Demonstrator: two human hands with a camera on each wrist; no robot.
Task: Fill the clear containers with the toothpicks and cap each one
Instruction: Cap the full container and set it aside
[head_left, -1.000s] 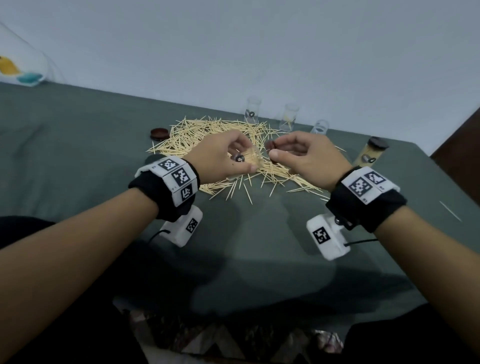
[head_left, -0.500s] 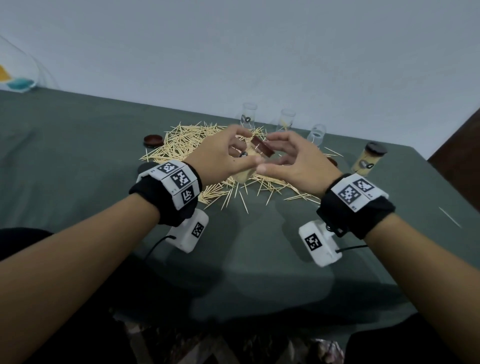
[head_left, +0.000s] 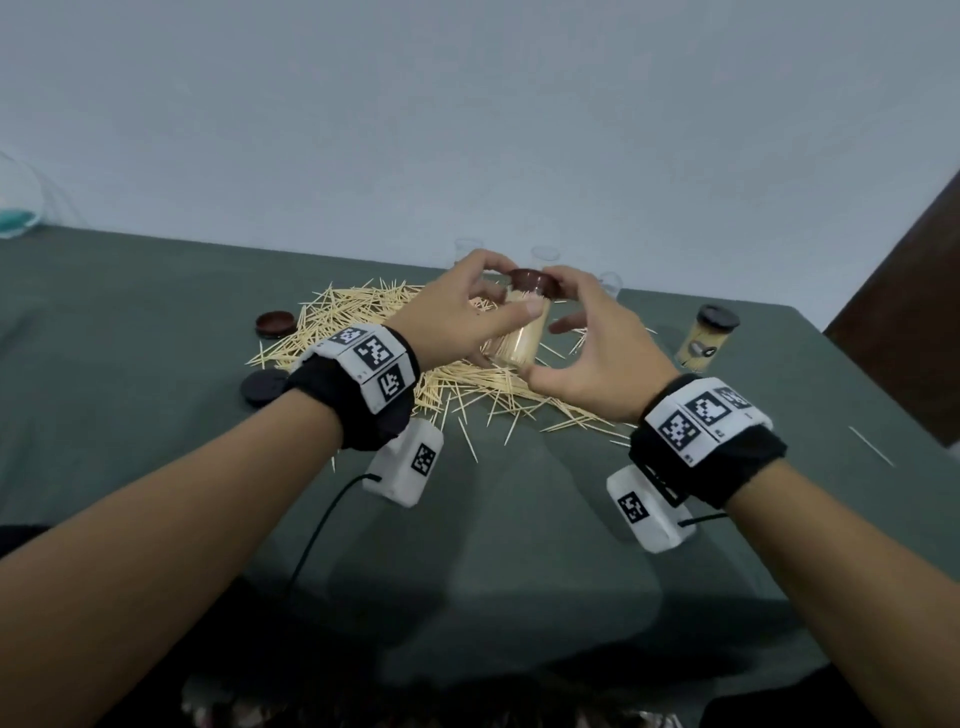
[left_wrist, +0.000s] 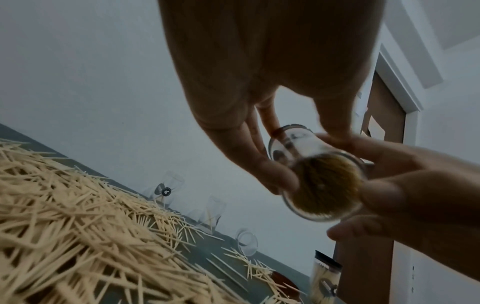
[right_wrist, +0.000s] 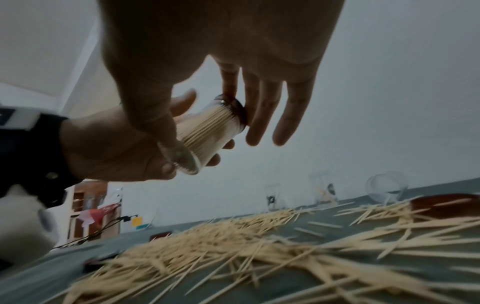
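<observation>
Tabletop (head_left: 156, 322): green surface that carries everything; seen from above in the head view and at a low angle in both wrist views.
Toothpicks (head_left: 363, 322): loose pale heap spread across the far middle of the tabletop, beneath both hands, with strays at its near edge.
Left hand (head_left: 452, 317): raised above the heap; thumb and fingers curled round the side of the jar, gripping it.
Right hand (head_left: 597, 358): raised beside the left; thumb under the jar's base, fingers (right_wrist: 259, 115) touching the cap at the top; the other fingers extended.
Jar (head_left: 519, 338): clear, packed with toothpicks, held in the air between the two hands and tilted; in the left wrist view its base (left_wrist: 324, 189) faces the camera.
Capped jar (head_left: 706, 338): filled, dark lid on, standing upright at the right of the heap, well apart from the hands.
Empty jars (right_wrist: 275, 197): three clear ones in a row along the far edge of the tabletop; the rightmost (right_wrist: 387, 189) lies on its side.
Cap (head_left: 535, 283): dark brown disc on the mouth of the held jar; how firmly it is seated cannot be told.
Spare caps (head_left: 275, 325): one brown at the left edge of the heap, one black (head_left: 265, 387) nearer.
</observation>
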